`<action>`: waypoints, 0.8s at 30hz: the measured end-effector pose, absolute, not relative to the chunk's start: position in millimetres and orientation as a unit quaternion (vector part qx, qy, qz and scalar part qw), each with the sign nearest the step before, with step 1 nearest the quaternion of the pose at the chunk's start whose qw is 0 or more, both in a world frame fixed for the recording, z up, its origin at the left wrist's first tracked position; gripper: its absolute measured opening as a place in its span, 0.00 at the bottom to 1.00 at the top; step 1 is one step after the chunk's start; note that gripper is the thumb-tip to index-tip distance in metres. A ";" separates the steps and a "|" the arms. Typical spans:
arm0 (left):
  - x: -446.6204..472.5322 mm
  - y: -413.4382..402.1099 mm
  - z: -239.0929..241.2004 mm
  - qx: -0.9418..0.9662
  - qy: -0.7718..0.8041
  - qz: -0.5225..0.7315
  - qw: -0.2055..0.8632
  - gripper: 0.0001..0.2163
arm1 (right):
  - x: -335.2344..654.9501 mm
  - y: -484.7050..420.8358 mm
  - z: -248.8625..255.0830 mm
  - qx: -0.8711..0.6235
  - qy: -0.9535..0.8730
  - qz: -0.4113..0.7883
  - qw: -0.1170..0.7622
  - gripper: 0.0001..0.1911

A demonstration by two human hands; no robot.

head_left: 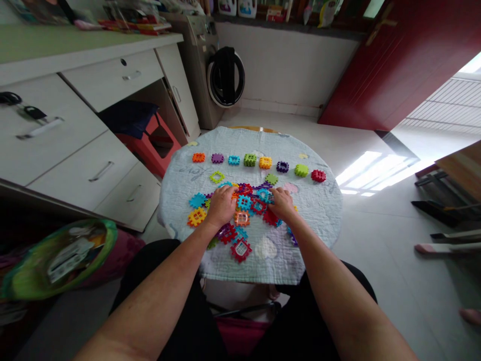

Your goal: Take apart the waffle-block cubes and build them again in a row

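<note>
Loose notched plastic building blocks in several colours lie piled in the middle of a cloth-covered round table (180, 188). My left hand (222, 204) is over the left of the pile, fingers curled, beside a blue window block (244, 202); whatever is under its fingertips is hidden. At the pile's right, my right hand (281, 201) has its fingers closed at the edge of a light-blue block (264, 194). Nearer me are an orange window block (242, 217) and a red one with a white window (241, 249). A yellow block (196, 217) lies left of my left hand.
Along the table's far side runs a row of block stacks sorted by colour, from orange (199, 158) to red (318, 175). A lime frame (217, 176) and a green block (271, 178) lie between row and pile. A bin (112, 245) stands at left.
</note>
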State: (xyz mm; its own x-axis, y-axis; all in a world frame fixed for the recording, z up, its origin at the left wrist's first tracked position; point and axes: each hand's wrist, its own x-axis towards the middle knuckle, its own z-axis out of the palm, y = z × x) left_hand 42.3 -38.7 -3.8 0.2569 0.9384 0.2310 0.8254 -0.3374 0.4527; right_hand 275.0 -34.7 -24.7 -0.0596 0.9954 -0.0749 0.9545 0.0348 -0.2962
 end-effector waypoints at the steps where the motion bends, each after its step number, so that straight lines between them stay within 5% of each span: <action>1: 41.0 -38.7 -2.4 0.782 0.568 0.227 0.122 0.15 | 273.0 -34.6 -23.3 -0.682 -0.714 0.128 0.091 0.28; 7: 28.4 -34.5 -3.8 0.784 0.581 0.171 0.136 0.15 | 246.8 -39.6 -14.1 -0.605 -0.759 0.138 0.196 0.29; 19: -0.2 -22.7 14.4 0.736 0.629 0.167 0.188 0.14 | 208.6 -33.0 -29.4 -0.567 -0.796 0.161 0.139 0.37; 24: 2.4 -23.0 6.7 0.751 0.609 0.162 0.197 0.14 | 205.1 -31.4 -30.3 -0.562 -0.796 0.180 0.135 0.33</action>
State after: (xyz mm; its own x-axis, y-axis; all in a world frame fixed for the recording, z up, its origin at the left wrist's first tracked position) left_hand 2.4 -23.0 6.7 0.2067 0.9784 0.0040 0.8507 -0.1817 0.4933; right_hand 205.1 -31.4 -30.3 -0.3319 0.9432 0.0124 0.8458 0.3034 -0.4388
